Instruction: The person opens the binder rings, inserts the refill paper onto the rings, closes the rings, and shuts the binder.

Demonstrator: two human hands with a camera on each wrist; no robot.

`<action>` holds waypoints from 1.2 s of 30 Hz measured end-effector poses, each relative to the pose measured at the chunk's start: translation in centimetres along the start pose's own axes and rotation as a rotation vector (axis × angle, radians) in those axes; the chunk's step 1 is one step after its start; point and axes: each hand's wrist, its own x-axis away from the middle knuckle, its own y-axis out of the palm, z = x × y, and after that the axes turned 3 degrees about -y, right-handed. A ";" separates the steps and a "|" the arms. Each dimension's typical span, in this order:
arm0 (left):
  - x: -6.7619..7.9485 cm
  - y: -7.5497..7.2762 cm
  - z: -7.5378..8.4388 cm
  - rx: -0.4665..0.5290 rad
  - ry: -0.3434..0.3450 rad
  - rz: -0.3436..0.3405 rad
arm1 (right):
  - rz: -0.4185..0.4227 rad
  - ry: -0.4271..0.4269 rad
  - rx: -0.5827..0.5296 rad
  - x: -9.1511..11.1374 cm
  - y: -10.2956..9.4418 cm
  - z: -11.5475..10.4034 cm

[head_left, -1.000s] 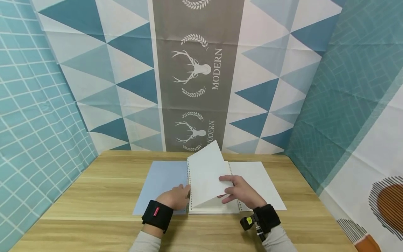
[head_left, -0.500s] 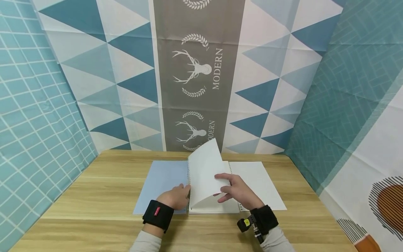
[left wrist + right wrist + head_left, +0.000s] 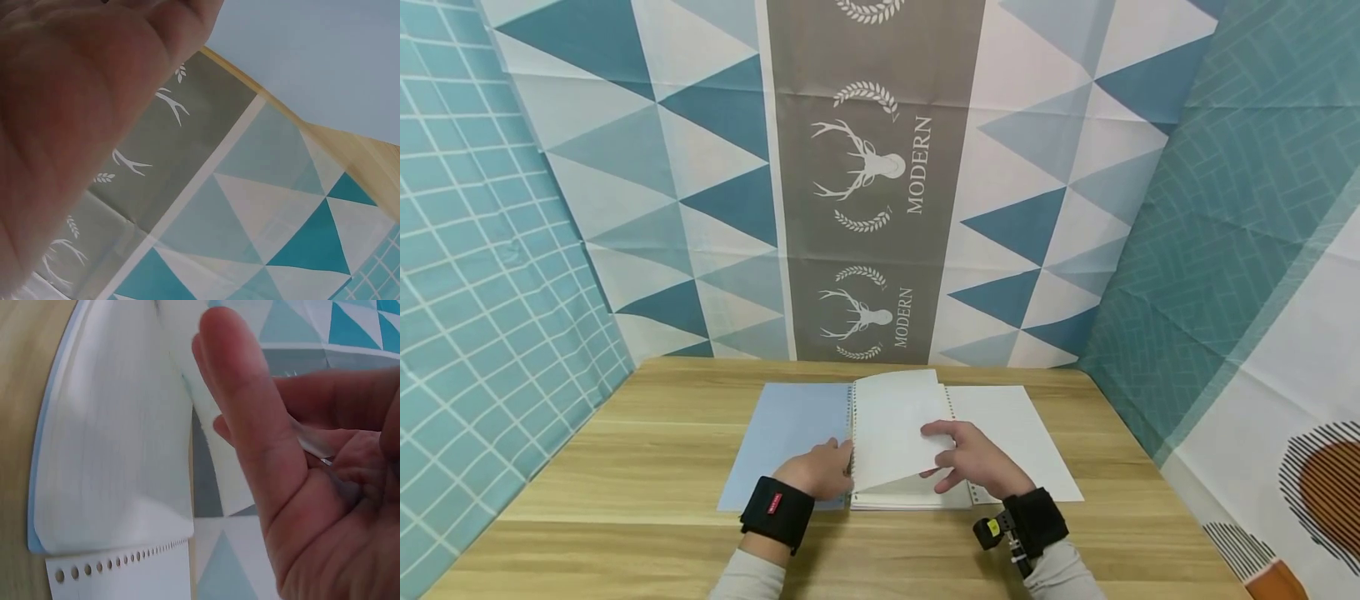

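Observation:
A loose-leaf notebook lies spread out in the head view, its pale blue cover (image 3: 797, 417) to the left and a white page stack (image 3: 910, 497) in the middle. Over the stack, a loose-leaf sheet (image 3: 895, 433) with a punched left edge is raised at its near side. My left hand (image 3: 820, 468) pinches this sheet's punched edge at the binding; its fingertips are partly hidden. At the sheet's right edge, my right hand (image 3: 977, 458) holds it, one finger on top and another beneath. The right wrist view shows the stack (image 3: 119, 437) beside the right hand (image 3: 300, 450).
Right of the stack, more white punched paper (image 3: 1011, 433) lies flat. The wooden table (image 3: 647, 467) reaches to patterned cloth walls (image 3: 865, 200) at the back and sides. The left wrist view holds mostly palm, cloth and the blue cover (image 3: 319, 56).
The raised sheet's far corner has come down, so the sheet lies flatter over the stack. My right hand shifted slightly left, then back right; the left stays at the binding.

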 end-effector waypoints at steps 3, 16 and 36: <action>0.0 0.1 0.0 0.001 0.006 0.001 | -0.012 0.009 -0.006 0.1 -0.3 0.2; 0.0 0.0 0.0 -0.013 0.002 -0.003 | -0.053 0.018 -0.066 0.1 -0.6 0.0; -0.1 0.2 0.0 -0.035 0.019 0.005 | -0.051 0.060 -0.036 0.2 -0.7 0.2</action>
